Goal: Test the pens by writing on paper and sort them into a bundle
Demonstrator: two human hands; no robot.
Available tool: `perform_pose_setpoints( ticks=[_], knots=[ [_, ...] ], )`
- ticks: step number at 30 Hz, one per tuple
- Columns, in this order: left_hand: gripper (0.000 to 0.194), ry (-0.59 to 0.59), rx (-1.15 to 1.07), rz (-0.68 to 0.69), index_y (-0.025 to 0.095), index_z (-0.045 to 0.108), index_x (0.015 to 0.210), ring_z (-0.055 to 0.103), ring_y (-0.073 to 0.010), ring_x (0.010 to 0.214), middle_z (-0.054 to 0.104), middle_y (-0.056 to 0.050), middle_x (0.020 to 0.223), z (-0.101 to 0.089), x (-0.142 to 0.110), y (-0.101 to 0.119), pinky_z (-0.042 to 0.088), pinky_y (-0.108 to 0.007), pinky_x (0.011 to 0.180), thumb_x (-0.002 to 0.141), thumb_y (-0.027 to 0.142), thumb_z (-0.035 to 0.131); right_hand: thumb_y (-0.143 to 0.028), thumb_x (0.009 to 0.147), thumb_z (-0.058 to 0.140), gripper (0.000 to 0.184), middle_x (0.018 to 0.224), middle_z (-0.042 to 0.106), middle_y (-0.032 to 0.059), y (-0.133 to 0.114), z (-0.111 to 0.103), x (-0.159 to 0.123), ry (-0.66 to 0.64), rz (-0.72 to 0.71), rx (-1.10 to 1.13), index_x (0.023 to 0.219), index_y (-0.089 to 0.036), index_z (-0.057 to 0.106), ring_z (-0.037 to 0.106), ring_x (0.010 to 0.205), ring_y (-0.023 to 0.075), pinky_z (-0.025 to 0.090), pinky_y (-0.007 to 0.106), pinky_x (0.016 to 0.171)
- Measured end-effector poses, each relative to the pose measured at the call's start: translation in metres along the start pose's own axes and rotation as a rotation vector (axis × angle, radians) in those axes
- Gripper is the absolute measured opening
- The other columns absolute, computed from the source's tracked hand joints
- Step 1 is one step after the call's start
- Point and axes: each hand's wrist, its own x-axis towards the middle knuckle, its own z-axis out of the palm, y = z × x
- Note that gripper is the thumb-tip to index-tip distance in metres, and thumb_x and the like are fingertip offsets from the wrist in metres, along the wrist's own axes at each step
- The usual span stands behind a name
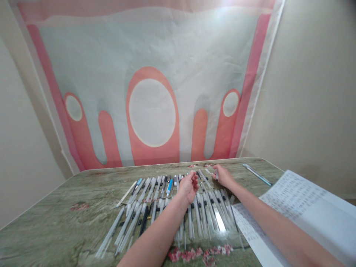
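Observation:
Two rows of disassembled pens lie on the table, with clear barrels [200, 215], dark caps and thin refills among them. My left hand [189, 186] is over the upper row, palm turned sideways and fingers curled in; whatever they may hold is too small to make out. To its right, my right hand [222, 175] is closed at the far end of the rows, with a small greyish pen part [217, 174] pinched at its fingertips. A blue pen [169, 187] lies left of my left hand. Several black barrels [144, 219] are in the lower row.
Handwritten paper sheets [311, 207] cover the right side, partly under my right forearm. A long, thin clear packet or pen [257, 174] lies beyond them. A pale stick-like pen [126, 194] ends the upper row. Behind the table [55, 222] hangs a patterned cloth [155, 44].

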Motion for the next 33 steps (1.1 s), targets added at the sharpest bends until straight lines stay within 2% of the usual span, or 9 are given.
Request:
perform_pose_setpoints(
  ticks=[4, 7, 10, 12, 15, 18, 22, 27, 33],
  knots=[
    [0.018, 0.013, 0.017, 0.010, 0.013, 0.056, 0.078, 0.045, -0.0025, 0.039, 0.054, 0.003, 0.058, 0.000, 0.000, 0.000, 0.032, -0.014, 0.037, 0.074, 0.030, 0.059, -0.026, 0.068, 0.058, 0.026, 0.065, 0.059, 0.0025, 0.005, -0.004, 0.001, 0.032, 0.080, -0.046, 0.092, -0.017, 0.054, 0.053, 0.062, 0.0164, 0.032, 0.026, 0.055],
    [0.014, 0.030, 0.065, 0.047, 0.013, 0.056, 0.076, 0.047, -0.0032, 0.042, 0.055, 0.002, 0.058, -0.001, 0.001, -0.002, 0.033, -0.014, 0.039, 0.072, 0.026, 0.061, -0.030, 0.071, 0.056, 0.025, 0.063, 0.057, 0.0006, -0.001, -0.014, 0.004, 0.039, 0.007, 0.112, 0.091, -0.016, 0.053, 0.052, 0.060, 0.0152, 0.035, 0.026, 0.056],
    [0.014, 0.002, 0.116, 0.108, 0.013, 0.057, 0.077, 0.051, -0.0042, 0.048, 0.058, 0.000, 0.064, -0.001, 0.002, -0.005, 0.036, -0.014, 0.044, 0.069, 0.022, 0.065, -0.036, 0.072, 0.056, 0.031, 0.069, 0.059, -0.0002, -0.025, -0.029, 0.004, -0.001, -0.157, 0.430, 0.095, -0.016, 0.050, 0.054, 0.061, 0.0140, 0.041, 0.027, 0.059],
    [0.018, -0.025, 0.132, 0.133, 0.014, 0.058, 0.081, 0.053, -0.0050, 0.052, 0.060, -0.002, 0.068, -0.001, 0.002, -0.007, 0.037, -0.015, 0.047, 0.066, 0.020, 0.067, -0.037, 0.070, 0.059, 0.036, 0.072, 0.060, 0.0000, -0.048, -0.039, 0.001, -0.072, -0.238, 0.611, 0.098, -0.016, 0.048, 0.054, 0.061, 0.0134, 0.043, 0.027, 0.058],
    [0.024, -0.077, 0.140, 0.142, 0.015, 0.059, 0.084, 0.055, -0.0066, 0.057, 0.061, -0.002, 0.071, -0.001, 0.002, -0.010, 0.039, -0.016, 0.052, 0.064, 0.022, 0.070, -0.034, 0.070, 0.061, 0.037, 0.075, 0.061, 0.0012, -0.079, -0.049, -0.009, -0.128, -0.330, 0.692, 0.099, -0.016, 0.048, 0.056, 0.063, 0.0127, 0.045, 0.027, 0.060],
    [0.024, -0.130, 0.144, 0.144, 0.015, 0.060, 0.082, 0.056, -0.0071, 0.059, 0.061, -0.001, 0.069, -0.002, 0.001, -0.011, 0.040, -0.017, 0.054, 0.063, 0.026, 0.070, -0.034, 0.071, 0.060, 0.033, 0.077, 0.061, 0.0017, -0.096, -0.053, -0.018, -0.109, -0.384, 0.653, 0.098, -0.017, 0.051, 0.056, 0.065, 0.0127, 0.046, 0.028, 0.063],
    [0.017, -0.111, 0.068, 0.158, 0.015, 0.058, 0.075, 0.055, -0.0072, 0.057, 0.060, 0.000, 0.066, -0.003, 0.003, -0.009, 0.040, -0.017, 0.054, 0.066, 0.026, 0.067, -0.037, 0.073, 0.058, 0.032, 0.076, 0.061, 0.0012, -0.102, -0.054, -0.023, -0.094, -0.389, 0.638, 0.098, -0.018, 0.054, 0.056, 0.066, 0.0129, 0.045, 0.027, 0.064],
    [0.010, -0.076, -0.108, 0.153, 0.012, 0.056, 0.073, 0.056, -0.0076, 0.058, 0.060, -0.003, 0.064, -0.004, 0.008, -0.003, 0.043, -0.017, 0.053, 0.075, 0.022, 0.059, -0.042, 0.086, 0.035, 0.037, 0.071, 0.057, 0.0021, -0.101, -0.058, -0.023, -0.048, -0.326, 0.737, 0.095, -0.017, 0.061, 0.052, 0.065, 0.0131, 0.043, 0.026, 0.062],
    [0.010, -0.046, -0.160, 0.109, 0.012, 0.057, 0.074, 0.056, -0.0071, 0.056, 0.060, -0.003, 0.064, -0.005, 0.009, -0.001, 0.045, -0.016, 0.051, 0.075, 0.021, 0.059, -0.044, 0.088, 0.030, 0.043, 0.063, 0.052, 0.0012, -0.104, -0.062, -0.025, -0.046, -0.303, 0.778, 0.088, -0.018, 0.065, 0.048, 0.060, 0.0132, 0.040, 0.026, 0.059]
  ],
)
